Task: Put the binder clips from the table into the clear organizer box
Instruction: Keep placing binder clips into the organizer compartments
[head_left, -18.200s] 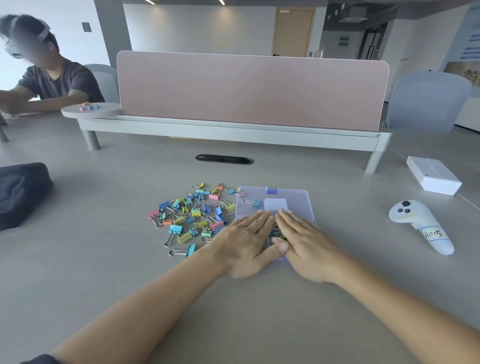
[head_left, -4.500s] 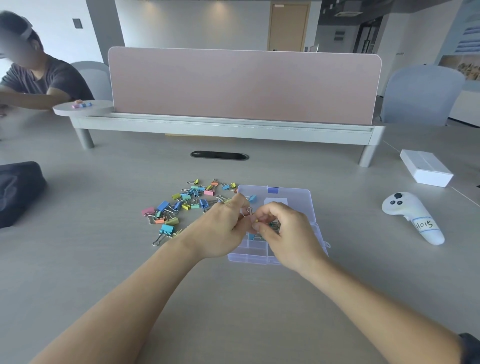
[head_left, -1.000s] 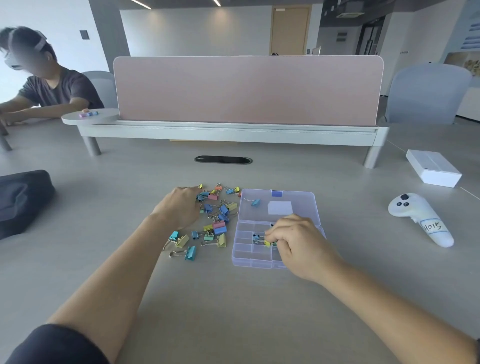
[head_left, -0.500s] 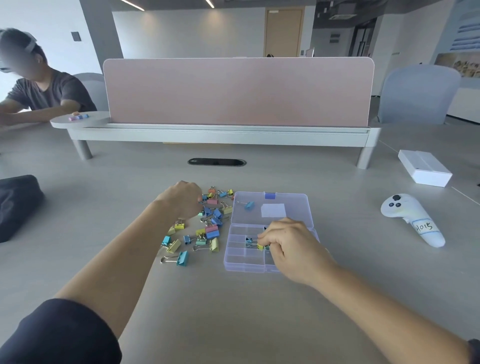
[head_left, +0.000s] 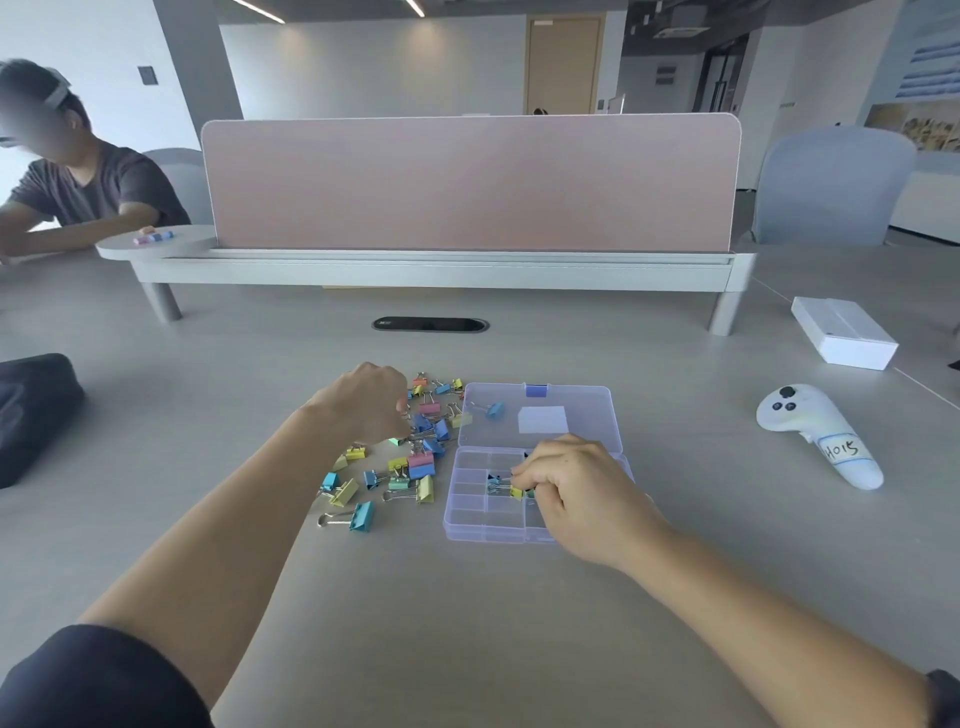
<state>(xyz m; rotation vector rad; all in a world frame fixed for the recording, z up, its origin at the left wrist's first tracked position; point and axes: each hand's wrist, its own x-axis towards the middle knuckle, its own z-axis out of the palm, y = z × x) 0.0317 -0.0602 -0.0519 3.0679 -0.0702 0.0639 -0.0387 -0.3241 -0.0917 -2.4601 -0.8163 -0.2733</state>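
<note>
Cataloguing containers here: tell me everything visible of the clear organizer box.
The clear organizer box is violet-tinted plastic, lying open on the grey table right of the loose clips. Its lid is folded back on the far side, with a blue latch, a white label and one blue clip on it. The base is split into compartments; the right hand pinches a yellow clip in one.

Right hand (head_left: 582, 493) pinches clip (head_left: 517, 492) in box (head_left: 470, 522); left hand (head_left: 363, 402) over pile (head_left: 421, 462).

Open office: shared desk (head_left: 467, 623) with pink divider (head_left: 467, 182).
</note>
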